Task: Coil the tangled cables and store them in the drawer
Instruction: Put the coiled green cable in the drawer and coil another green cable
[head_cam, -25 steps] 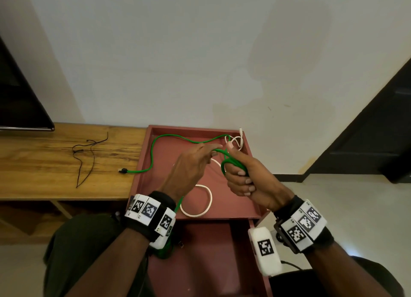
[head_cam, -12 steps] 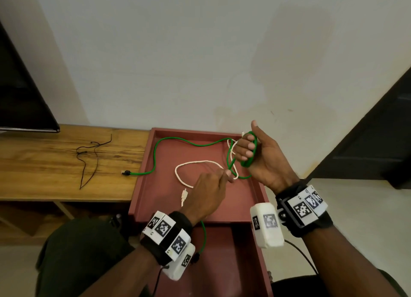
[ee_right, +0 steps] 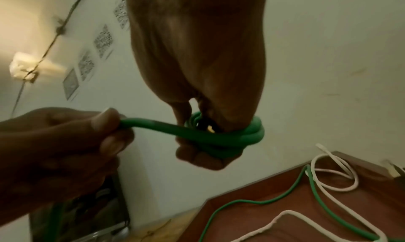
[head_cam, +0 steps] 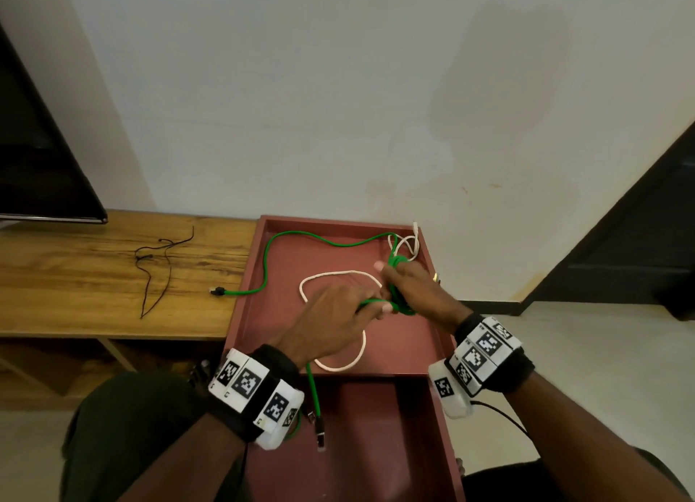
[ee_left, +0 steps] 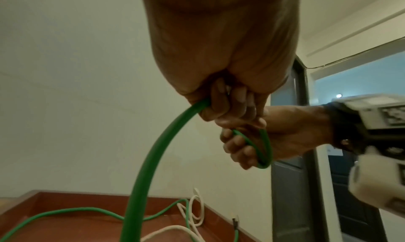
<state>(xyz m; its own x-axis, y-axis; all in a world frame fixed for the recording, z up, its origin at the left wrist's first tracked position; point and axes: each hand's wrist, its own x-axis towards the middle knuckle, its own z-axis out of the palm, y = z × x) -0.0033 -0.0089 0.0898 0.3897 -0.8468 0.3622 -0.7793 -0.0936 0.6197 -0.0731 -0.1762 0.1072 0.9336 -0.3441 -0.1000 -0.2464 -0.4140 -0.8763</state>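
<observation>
A green cable (head_cam: 265,264) runs across the red cabinet top (head_cam: 286,336), and its black plug (head_cam: 218,291) lies on the wooden bench. My right hand (head_cam: 411,285) has several turns of this cable wound round its curled fingers, seen as a green coil (ee_right: 241,138) in the right wrist view. My left hand (head_cam: 334,315) pinches the green cable (ee_left: 153,159) right beside the coil. The cable's other end (head_cam: 319,432) hangs over the open drawer (head_cam: 447,445). A white cable (head_cam: 338,274) lies loose on the red top under both hands.
A thin black cable (head_cam: 158,272) lies on the wooden bench (head_cam: 75,298) to the left. A dark screen (head_cam: 37,163) stands at the bench's far left. A wall is close behind the cabinet. A dark doorway (head_cam: 639,238) opens on the right.
My left hand has come up and to the right, carrying the green cable to my right hand. My right hand has dropped and turned knuckles-up, with another turn round its fingers.
</observation>
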